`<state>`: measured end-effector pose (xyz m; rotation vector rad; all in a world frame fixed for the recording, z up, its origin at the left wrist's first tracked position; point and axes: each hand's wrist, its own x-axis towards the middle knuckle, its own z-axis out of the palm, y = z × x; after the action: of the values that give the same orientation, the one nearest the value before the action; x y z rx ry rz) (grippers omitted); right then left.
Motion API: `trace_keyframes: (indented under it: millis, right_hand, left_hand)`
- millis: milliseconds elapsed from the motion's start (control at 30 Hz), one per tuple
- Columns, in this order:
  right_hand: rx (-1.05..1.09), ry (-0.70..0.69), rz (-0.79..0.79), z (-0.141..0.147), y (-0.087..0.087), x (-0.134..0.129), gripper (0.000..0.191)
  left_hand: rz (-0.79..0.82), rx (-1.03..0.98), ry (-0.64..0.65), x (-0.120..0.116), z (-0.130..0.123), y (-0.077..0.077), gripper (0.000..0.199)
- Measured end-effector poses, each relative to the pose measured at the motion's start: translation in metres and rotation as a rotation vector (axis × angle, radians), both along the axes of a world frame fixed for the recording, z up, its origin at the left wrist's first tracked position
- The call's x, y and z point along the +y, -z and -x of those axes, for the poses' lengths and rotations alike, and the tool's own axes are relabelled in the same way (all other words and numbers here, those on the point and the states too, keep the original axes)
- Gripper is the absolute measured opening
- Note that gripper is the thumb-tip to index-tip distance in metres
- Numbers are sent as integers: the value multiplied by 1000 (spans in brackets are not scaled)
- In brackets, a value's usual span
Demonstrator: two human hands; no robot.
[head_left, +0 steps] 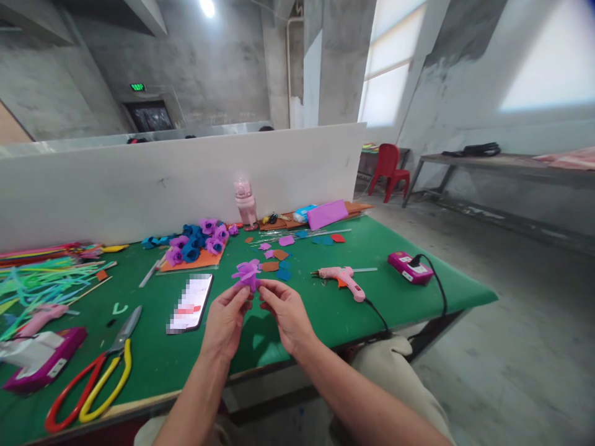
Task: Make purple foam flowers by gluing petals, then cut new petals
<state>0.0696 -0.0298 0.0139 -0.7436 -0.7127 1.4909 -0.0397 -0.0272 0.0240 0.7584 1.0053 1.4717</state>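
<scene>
Between my two hands, above the green tabletop [320, 322], is a purple paper flower [248, 272] with its petals spread. My left hand [229, 313] pinches its lower left side between thumb and fingers. On the other side, the fingertips of my right hand [284, 310] close on the flower's base. Just beyond it lie loose cut petals: a brown petal [270, 266], a blue petal [283, 273] and several more. A pink glue gun [341, 277] rests on its side to the right of my right hand, and a phone [190, 303] lies left of my left hand.
Scissors [118, 347] with red and yellow handles lie at the front left, beside a purple power strip [51, 365]. Finished purple and blue flowers [198, 238] sit further back. A pink bottle [245, 203] stands against the white partition [186, 179]. Another power strip [409, 267] is at the right.
</scene>
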Motion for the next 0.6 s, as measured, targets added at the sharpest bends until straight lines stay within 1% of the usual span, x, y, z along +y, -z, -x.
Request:
trace_keyframes:
  millis: [133, 300, 433, 533, 600]
  right_hand:
    - [-29, 17, -26, 1, -1, 0, 22]
    - [-134, 58, -120, 2, -1, -3, 22]
    - [-359, 126, -262, 1, -2, -8, 23]
    - [-557, 189, -378, 2, -2, -14, 29]
    - [-652, 209, -431, 3, -1, -17, 34]
  left_hand:
    - [-9, 21, -10, 0, 0, 2, 33]
    - [-61, 66, -30, 0, 2, 3, 30]
    - [-102, 138, -78, 0, 1, 4, 28]
    - [-129, 193, -114, -1, -1, 5, 27]
    - [-151, 232, -134, -1, -2, 5, 28]
